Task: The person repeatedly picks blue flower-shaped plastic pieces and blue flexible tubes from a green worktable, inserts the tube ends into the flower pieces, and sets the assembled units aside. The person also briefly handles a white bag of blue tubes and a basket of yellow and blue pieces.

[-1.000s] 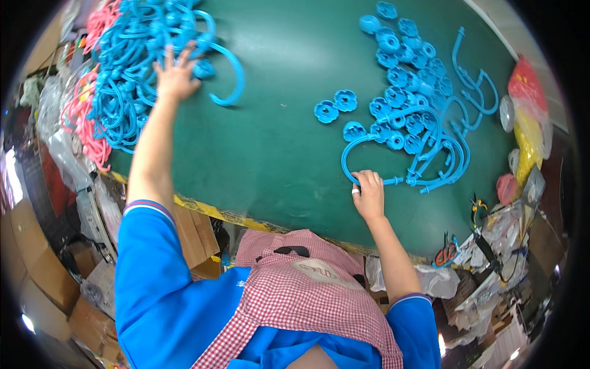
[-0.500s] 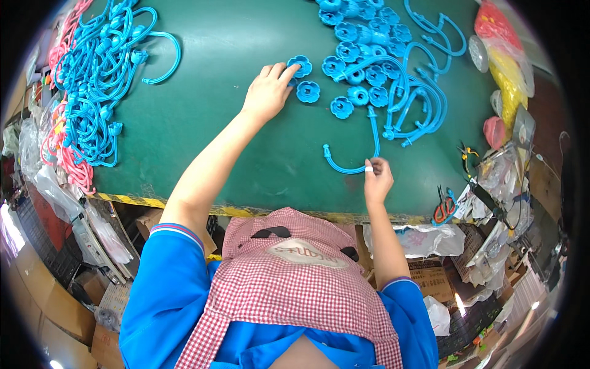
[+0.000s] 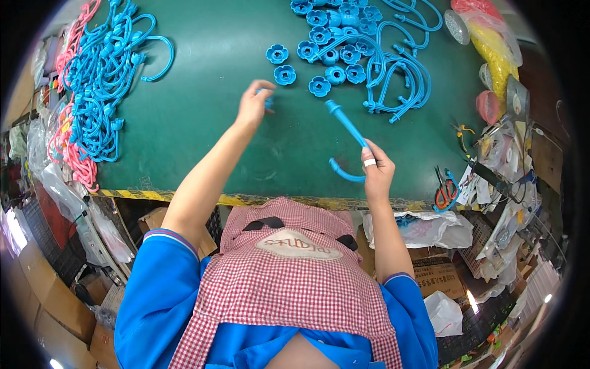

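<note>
My left hand (image 3: pixel 253 103) is closed round a small blue flower-shaped cup (image 3: pixel 268 100), mostly hidden by the fingers and a little blurred. It hovers over the green table, left of the loose flower cups. In my right hand (image 3: pixel 378 167) I grip a curved blue plastic tube (image 3: pixel 349 126) by its middle. One end of the tube, with a ringed tip, points up and to the left; the other hooks back below. Two loose blue flower cups (image 3: pixel 284 75) lie just beyond my left hand, and another cup (image 3: pixel 319 86) sits near the tube's upper end.
Several blue cups and tubes (image 3: pixel 418 92) are heaped at the far right of the green table (image 3: pixel 215 55). A tangled blue pile (image 3: pixel 101 80) lies at the left, beside pink tubes (image 3: pixel 77 163). Red-handled scissors (image 3: pixel 444 194) and yellow-handled pliers (image 3: pixel 462 135) lie at the right edge.
My left hand has drawn back toward me and left with a flower cup from beside the loose ones. My right hand has tilted the tube, its ringed end swinging left.
</note>
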`<action>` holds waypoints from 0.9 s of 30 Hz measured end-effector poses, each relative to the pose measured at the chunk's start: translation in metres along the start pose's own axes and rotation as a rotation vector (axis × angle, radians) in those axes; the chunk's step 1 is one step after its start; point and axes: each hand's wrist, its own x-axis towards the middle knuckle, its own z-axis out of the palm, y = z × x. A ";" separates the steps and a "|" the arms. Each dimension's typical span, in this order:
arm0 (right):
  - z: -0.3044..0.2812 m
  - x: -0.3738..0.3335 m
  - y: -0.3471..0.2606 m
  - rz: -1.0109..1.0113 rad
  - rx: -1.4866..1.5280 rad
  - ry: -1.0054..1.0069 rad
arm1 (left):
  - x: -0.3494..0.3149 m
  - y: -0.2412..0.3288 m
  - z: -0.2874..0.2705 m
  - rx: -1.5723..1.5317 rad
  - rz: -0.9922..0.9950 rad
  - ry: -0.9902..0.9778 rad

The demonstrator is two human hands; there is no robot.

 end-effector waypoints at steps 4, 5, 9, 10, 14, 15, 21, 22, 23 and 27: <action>0.012 -0.012 -0.033 -0.139 -0.045 -0.149 | -0.060 0.045 0.043 -0.501 -0.252 -0.217; 0.011 -0.010 -0.033 -0.171 -0.055 -0.163 | -0.066 0.049 0.046 -0.525 -0.236 -0.204; 0.003 -0.007 -0.034 0.105 0.070 -0.303 | -0.096 0.061 0.061 -0.388 -0.097 -0.042; 0.002 -0.007 -0.027 0.291 0.198 -0.364 | -0.098 0.061 0.061 -0.362 -0.100 -0.035; 0.008 0.033 0.036 -0.285 -0.101 -0.233 | -0.073 -0.018 0.054 0.431 0.272 0.047; -0.004 0.063 0.034 -0.475 -0.416 -0.058 | -0.073 -0.024 0.050 0.702 0.276 0.116; -0.036 0.132 0.026 -0.725 -1.027 -0.001 | -0.019 0.026 0.075 1.000 0.873 0.114; -0.031 0.132 0.015 -0.776 -0.936 -0.052 | -0.008 0.028 0.079 1.114 0.806 0.057; -0.023 0.119 -0.003 -0.590 -0.759 -0.107 | 0.002 0.027 0.082 1.222 0.731 -0.002; -0.027 0.093 -0.052 -0.800 -0.930 -0.025 | 0.009 0.025 0.085 1.240 0.698 -0.060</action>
